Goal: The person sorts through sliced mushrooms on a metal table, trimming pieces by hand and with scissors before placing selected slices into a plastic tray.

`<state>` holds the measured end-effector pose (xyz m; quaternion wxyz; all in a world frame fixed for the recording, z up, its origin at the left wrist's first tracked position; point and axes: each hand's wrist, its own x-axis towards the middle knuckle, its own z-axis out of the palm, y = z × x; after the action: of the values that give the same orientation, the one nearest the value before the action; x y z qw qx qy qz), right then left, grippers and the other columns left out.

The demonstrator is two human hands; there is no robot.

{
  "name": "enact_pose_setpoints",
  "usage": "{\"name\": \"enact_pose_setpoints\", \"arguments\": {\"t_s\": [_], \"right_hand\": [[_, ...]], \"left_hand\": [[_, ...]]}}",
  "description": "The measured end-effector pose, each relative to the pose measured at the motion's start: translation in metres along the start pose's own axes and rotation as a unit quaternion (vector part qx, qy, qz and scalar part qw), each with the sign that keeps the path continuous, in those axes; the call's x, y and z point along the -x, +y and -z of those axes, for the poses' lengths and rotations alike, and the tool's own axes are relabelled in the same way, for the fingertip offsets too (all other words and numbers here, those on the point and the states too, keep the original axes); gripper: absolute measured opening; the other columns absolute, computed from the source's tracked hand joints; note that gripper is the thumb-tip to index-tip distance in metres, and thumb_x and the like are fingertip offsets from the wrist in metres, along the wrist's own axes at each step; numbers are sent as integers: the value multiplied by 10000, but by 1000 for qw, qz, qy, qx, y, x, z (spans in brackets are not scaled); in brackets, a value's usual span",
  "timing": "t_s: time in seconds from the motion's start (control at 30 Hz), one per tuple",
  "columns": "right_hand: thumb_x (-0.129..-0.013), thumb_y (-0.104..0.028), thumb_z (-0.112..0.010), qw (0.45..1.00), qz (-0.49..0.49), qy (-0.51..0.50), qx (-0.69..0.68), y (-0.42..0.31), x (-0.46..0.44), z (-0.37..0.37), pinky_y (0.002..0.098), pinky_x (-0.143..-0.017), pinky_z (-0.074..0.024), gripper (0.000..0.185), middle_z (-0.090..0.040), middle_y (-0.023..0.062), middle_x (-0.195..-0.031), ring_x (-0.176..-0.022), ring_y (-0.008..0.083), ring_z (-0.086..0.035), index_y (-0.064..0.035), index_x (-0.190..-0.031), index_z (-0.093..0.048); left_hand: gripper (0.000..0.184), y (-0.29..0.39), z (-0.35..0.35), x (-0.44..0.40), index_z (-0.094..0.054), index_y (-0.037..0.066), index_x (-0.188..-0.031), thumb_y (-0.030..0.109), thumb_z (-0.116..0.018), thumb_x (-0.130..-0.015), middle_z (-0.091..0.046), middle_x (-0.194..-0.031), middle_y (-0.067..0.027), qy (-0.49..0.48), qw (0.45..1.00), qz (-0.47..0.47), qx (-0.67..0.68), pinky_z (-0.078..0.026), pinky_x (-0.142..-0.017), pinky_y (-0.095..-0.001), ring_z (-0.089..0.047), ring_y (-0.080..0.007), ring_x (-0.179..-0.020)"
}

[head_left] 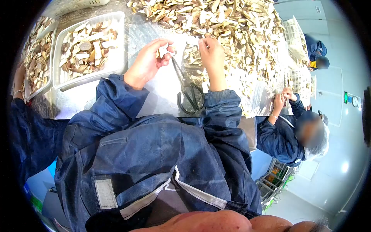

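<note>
My left hand (148,62) is raised over the metal table with its fingers curled around a pale mushroom slice (162,52). To its right, my right hand (213,56) bends its fingers at the near edge of a large heap of mushroom slices (247,42); what those fingertips hold, if anything, is hidden. Between the two hands lie scissors (188,91) with black handles, their blades pointing away from me toward the left hand. A smaller scatter of slices (191,56) sits beside my right hand.
On the left stand a white tray (123,42) of mushroom slices and another filled tray (53,58). A co-worker (284,131) works at the table's right side, and another person's sleeve (34,135) is at far left. White baskets (295,38) stand at the right.
</note>
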<state>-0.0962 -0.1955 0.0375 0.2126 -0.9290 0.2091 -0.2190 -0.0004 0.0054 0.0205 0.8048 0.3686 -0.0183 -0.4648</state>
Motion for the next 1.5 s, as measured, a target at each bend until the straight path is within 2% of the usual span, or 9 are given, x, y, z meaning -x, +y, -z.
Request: {"name": "enact_pose_setpoints", "arguments": {"t_s": [0.2, 0.4, 0.6, 0.77, 0.97, 1.1, 1.2, 1.27, 1.5], "right_hand": [[-842, -213, -694, 982, 182, -16, 53, -18, 23, -21, 435, -894, -454, 262, -634, 94, -1106, -1039, 299, -578, -91, -1072, -667], [-847, -154, -659, 980, 115, -78, 139, 12, 84, 46, 424, -916, -433, 200, -633, 76, -1075, -1051, 287, -573, -76, -1031, -654], [-857, -135, -653, 972, 45, 14, 229, 61, 113, 91, 447, -893, -426, 196, -645, 95, -1104, -1022, 302, -586, -62, -1039, -664], [-792, -125, -714, 991, 0, 116, 73, 56, 78, 86, 443, -704, -499, 119, -659, 154, -855, -777, 349, -628, -27, -857, -694], [-758, -130, -734, 977, 52, 92, 183, 41, 42, 42, 447, -688, -502, 129, -642, 167, -782, -741, 355, -630, -23, -816, -691], [-767, -137, -725, 996, -25, 63, 49, 26, 57, 40, 436, -645, -496, 133, -629, 161, -767, -709, 328, -627, -23, -782, -658], [-821, -167, -725, 971, -138, 43, -190, -24, 71, 50, 348, -647, -506, 167, -599, 114, -755, -694, 242, -616, -30, -914, -701], [-842, -169, -720, 976, -74, -5, -205, -46, 73, 60, 326, -651, -506, 190, -606, 108, -819, -719, 223, -628, -37, -978, -710], [-854, -105, -640, 978, -189, 73, 47, 82, 79, 87, 390, -865, -517, 370, -616, 195, -1136, -982, 277, -636, -13, -1213, -631]], "left_hand": [[243, -3, 5, -4, -624, 23, -1081, 224, -536, -977, -627, -885, -56, -21, 1000, -4, 21, -436, -578, -234, -544, -103, -670], [236, -4, 5, -1, -609, 13, -1104, 191, -507, -988, -625, -903, -61, -27, 1000, 2, -10, -436, -590, -233, -534, -105, -687], [226, -3, 1, -1, -601, 15, -1119, 161, -486, -991, -623, -909, -70, -26, 999, -10, -34, -442, -598, -241, -538, -114, -703], [200, -19, -27, 1, -600, 29, -1112, 151, -501, -989, -615, -899, -68, -23, 999, -6, -36, -440, -582, -251, -544, -127, -691], [172, -50, -66, 2, -587, 39, -1089, 162, -520, -988, -599, -884, -55, -67, 996, 57, -19, -431, -572, -250, -534, -128, -674], [223, -50, -50, -1, -566, 46, -1130, 221, -476, -1025, -598, -909, -52, -85, 994, 51, -39, -454, -576, -254, -560, -127, -716], [264, -52, -51, 2, -559, 49, -1139, 269, -457, -1034, -621, -954, -61, -95, 993, 70, -15, -481, -581, -273, -598, -136, -755], [325, -57, -49, -1, -555, 37, -1144, 324, -441, -1043, -635, -960, -72, -121, 988, 90, 44, -479, -569, -270, -616, -148, -763], [168, -50, -42, 1, -609, 55, -1074, 174, -538, -979, -609, -865, -37, -82, 988, 126, 33, -412, -544, -234, -544, -105, -685]]}}
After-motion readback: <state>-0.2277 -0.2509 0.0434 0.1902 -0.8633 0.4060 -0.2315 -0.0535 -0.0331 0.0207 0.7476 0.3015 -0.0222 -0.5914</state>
